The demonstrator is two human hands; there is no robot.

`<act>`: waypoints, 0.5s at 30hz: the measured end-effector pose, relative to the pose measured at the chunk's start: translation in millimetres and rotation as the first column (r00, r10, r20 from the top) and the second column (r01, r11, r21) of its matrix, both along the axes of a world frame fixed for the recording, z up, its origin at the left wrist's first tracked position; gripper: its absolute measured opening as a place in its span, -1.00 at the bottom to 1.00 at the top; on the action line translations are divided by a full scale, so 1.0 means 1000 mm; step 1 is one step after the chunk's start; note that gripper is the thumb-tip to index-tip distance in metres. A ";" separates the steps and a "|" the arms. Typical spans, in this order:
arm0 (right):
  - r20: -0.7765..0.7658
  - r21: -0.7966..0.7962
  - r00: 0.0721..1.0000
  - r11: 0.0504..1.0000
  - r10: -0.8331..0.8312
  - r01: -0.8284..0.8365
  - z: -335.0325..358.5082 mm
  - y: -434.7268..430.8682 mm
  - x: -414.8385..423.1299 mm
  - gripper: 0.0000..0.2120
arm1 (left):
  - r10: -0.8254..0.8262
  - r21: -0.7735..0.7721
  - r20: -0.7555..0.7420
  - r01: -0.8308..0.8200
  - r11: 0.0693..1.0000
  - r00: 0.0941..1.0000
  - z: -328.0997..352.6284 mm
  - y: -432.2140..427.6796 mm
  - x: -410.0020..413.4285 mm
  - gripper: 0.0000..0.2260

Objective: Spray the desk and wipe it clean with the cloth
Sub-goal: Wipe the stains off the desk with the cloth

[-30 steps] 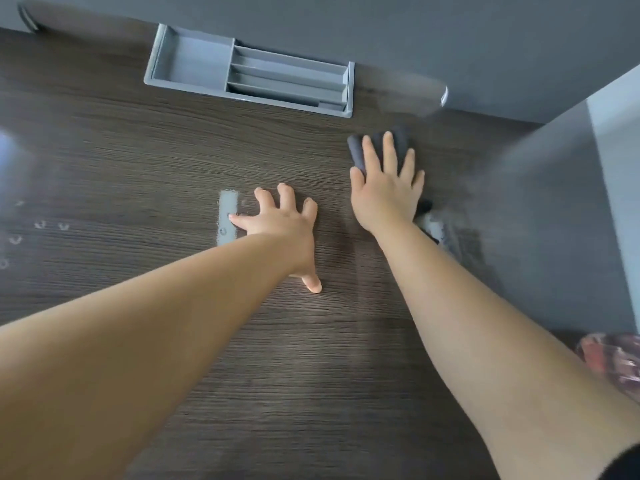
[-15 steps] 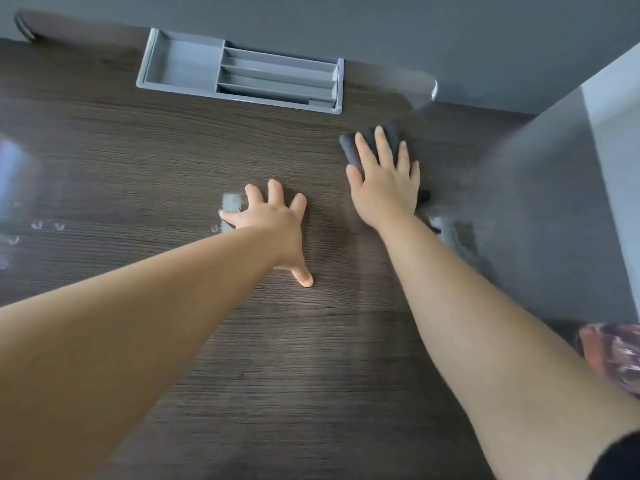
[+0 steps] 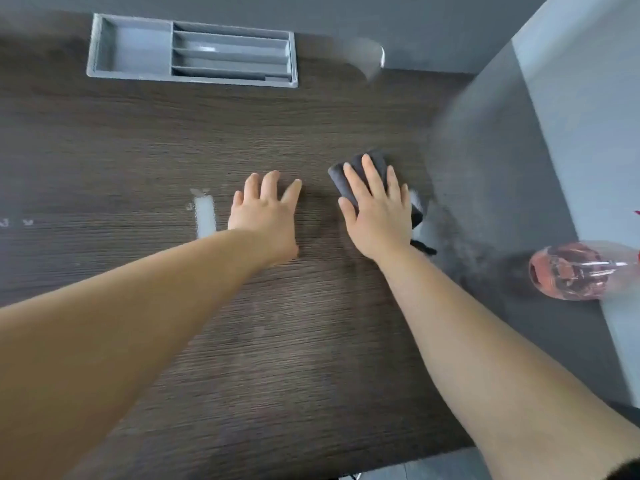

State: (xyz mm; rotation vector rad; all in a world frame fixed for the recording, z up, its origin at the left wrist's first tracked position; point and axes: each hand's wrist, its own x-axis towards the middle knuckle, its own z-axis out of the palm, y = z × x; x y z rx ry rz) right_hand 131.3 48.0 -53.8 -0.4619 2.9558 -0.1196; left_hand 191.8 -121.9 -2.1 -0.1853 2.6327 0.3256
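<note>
Cloth point(image 3: 337, 181), dark grey and bunched, lies under my right hand point(image 3: 379, 216), which presses it flat to the desk point(image 3: 138, 143) with straight, slightly spread fingers and grips nothing. It sits toward the right side of the desk, near the partition point(image 3: 502, 168), and only its far edge and right corner show past my fingers. My left hand point(image 3: 266, 216) rests palm down on the bare wood just beside it, fingers straight and close together, the thumb tucked out of sight. The two hands do not touch. The desk is dark brown with a fine grain running across. Left of my left hand a pale strip point(image 3: 205, 216) shines on it, and I cannot tell whether that is wet or a reflection. At the far edge a grey tray point(image 3: 138, 50) is set into the wood, with one wide compartment on the left and narrow slots on the right. A grey wall point(image 3: 346, 15) runs behind it. To the right, past the partition, a clear bottle point(image 3: 575, 268) of pink liquid is blurred and cut by the frame, so I cannot say whether it stands or lies. Small pale marks point(image 3: 26, 222) at the left edge are too smeared to read. A black sleeve point(image 3: 623, 471) shows in the corner.
</note>
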 end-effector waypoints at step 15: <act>-0.027 -0.023 0.995 0.996 -0.092 0.092 -0.004 0.046 0.055 -0.53 | -0.166 0.020 0.058 0.165 0.986 0.984 -0.006 0.066 0.031 -0.21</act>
